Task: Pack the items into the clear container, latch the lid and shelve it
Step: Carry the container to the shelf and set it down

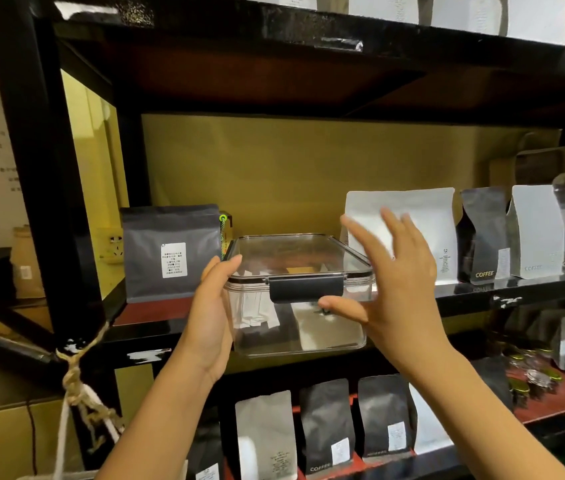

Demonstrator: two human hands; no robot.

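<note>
While the left hand (pixel 210 317) clasps the latched clear container (pixel 300 299) of packets (pixel 256 311), the right hand (pixel 391 271) grip is spread

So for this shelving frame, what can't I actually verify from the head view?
- Far-side latch of the clear container: hidden behind the lid; only the near black latch shows.
- Contents: white sachets visible, the rest smeared by reflections on the plastic.
- Right hand: motion-blurred, fingers spread; contact with the container unclear.
- How far the base sits on the shelf: its front overhangs, the rest is hidden by the left hand and the container itself.
- Labels on the dark bag: too small.
</note>
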